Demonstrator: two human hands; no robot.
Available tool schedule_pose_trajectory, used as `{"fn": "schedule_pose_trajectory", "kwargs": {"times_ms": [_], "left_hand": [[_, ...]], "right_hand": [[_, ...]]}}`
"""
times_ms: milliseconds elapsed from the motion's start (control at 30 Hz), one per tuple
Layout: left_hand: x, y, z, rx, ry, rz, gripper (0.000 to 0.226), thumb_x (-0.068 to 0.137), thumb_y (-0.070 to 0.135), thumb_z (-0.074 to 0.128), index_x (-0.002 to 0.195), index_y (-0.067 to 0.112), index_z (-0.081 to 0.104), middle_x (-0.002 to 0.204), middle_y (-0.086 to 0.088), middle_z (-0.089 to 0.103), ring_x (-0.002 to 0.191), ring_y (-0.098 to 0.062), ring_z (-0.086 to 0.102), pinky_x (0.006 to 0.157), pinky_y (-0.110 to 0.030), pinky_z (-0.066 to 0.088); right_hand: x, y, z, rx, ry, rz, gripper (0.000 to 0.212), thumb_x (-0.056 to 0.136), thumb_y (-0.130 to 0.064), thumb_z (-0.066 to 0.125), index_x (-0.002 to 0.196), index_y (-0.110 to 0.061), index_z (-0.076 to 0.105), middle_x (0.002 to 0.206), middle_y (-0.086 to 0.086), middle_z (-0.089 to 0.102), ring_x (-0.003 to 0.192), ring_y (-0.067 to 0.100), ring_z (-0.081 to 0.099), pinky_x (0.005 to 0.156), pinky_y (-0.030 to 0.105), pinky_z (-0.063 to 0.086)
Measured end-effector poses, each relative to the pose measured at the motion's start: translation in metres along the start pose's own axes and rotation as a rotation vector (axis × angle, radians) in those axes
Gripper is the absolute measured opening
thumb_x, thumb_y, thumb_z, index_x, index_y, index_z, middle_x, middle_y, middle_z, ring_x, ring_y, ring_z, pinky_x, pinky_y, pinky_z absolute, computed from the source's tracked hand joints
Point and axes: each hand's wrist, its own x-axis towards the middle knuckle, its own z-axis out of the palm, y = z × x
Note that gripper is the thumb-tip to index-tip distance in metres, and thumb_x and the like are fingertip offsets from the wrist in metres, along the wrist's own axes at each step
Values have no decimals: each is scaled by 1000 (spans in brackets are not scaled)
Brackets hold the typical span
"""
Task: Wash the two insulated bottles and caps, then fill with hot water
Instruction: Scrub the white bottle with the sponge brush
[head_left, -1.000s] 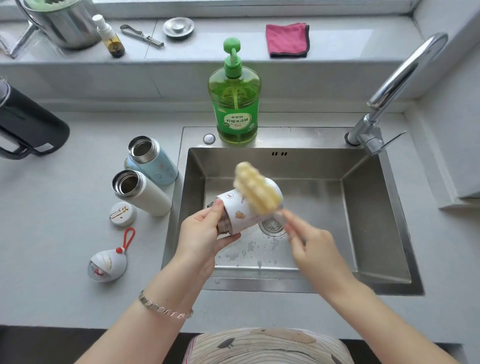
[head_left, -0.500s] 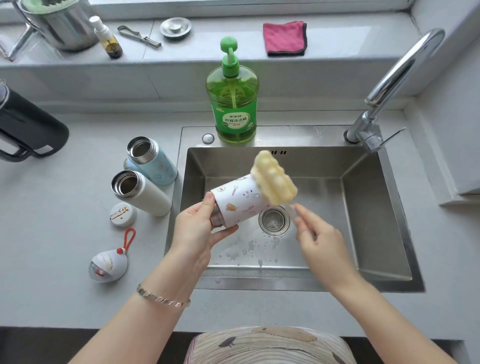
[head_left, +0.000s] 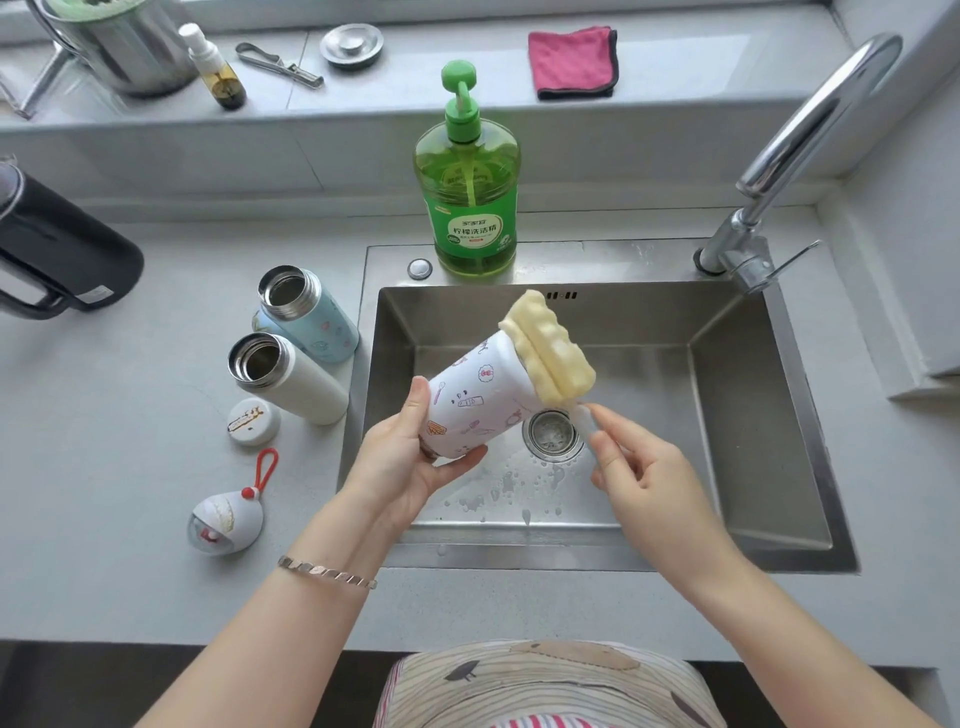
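Over the steel sink (head_left: 748, 415) my left hand (head_left: 400, 462) grips the mouth end of a white patterned bottle (head_left: 478, 395), which lies tilted with its base pointing up and right. My right hand (head_left: 644, 478) pinches the clear handle of a yellow sponge brush (head_left: 548, 351). The sponge head lies against the bottle's base end. On the counter to the left stand a light blue bottle (head_left: 311, 317) and a white bottle (head_left: 291, 376), both uncapped. In front of them lie a flat white cap (head_left: 253, 421) and a round cap with a red loop (head_left: 226, 517).
A green dish-soap pump bottle (head_left: 467, 208) stands on the sink's back rim. The chrome faucet (head_left: 789, 150) arches at the back right. A black kettle (head_left: 57, 254) sits far left. The windowsill holds a pink cloth (head_left: 571, 62), a steel pot, a small bottle and a strainer.
The sponge brush has slid along the bottle from its middle to its base end, up and right. The bottle has tilted further up. My right hand followed a little.
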Motion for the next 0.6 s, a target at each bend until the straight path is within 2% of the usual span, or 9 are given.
{"fn": "schedule_pose_trajectory", "kwargs": {"times_ms": [67,133,267,300,400,433,500,533,600], "left_hand": [[0,0,-2,-42,-44,-45,35,92,38,49,93,5,60,91,-17,65,87,-28,63,59,-40,58],[0,-2,-3,-76,-62,-91,36,92,39,48,95,5,59,94,-17,65,88,-27,62,58,-39,58],[3,-3,-3,-153,-50,-115,37,92,41,46,96,7,59,97,-16,63,89,-27,59,56,-38,58],[3,-3,-3,-158,-51,-106,37,92,41,45,96,7,59,97,-16,63,89,-27,59,56,-38,58],[4,-3,-4,-126,-53,-83,36,93,40,44,96,7,58,96,-16,63,88,-27,59,55,-37,58],[3,-3,-4,-121,-54,-83,37,93,41,44,96,7,58,96,-16,63,88,-26,59,55,-37,58],[3,-2,-5,-131,-63,-81,37,92,41,45,96,7,58,96,-16,63,88,-26,59,54,-36,57],[3,-1,-5,-136,-68,-81,37,92,42,45,96,7,58,96,-16,63,88,-26,59,54,-36,57],[2,-2,-6,-134,-69,-83,37,91,41,45,96,7,59,95,-16,64,87,-26,60,54,-37,57]], "right_hand": [[0,3,0,-35,7,1,36,97,-16,44,108,-49,52,58,-5,40,59,11,41,53,26,37],[0,3,-3,-104,25,-3,33,97,-14,44,119,-35,57,55,-5,36,51,8,33,48,23,30],[-6,-9,-2,-155,-24,-97,38,96,-16,45,100,-54,53,54,-2,41,47,10,32,48,21,26],[-4,-9,-2,-162,-20,-93,37,96,-16,46,105,-51,55,51,-5,43,46,9,34,47,19,27],[2,-6,-6,-219,18,-59,32,96,-15,46,121,-29,60,46,-7,42,45,8,38,48,16,30],[-1,-8,-5,-225,6,-85,33,96,-15,46,119,-33,59,48,-5,41,44,9,36,47,17,28],[-8,-14,-3,-204,-30,-142,39,96,-15,47,110,-50,53,53,12,44,42,14,31,46,22,26],[-8,-14,-3,-196,-27,-151,41,96,-15,47,108,-53,51,56,18,47,43,16,32,47,24,28],[-4,-10,-4,-217,9,-123,37,96,-14,47,115,-43,56,53,11,47,44,16,36,48,23,29]]}}
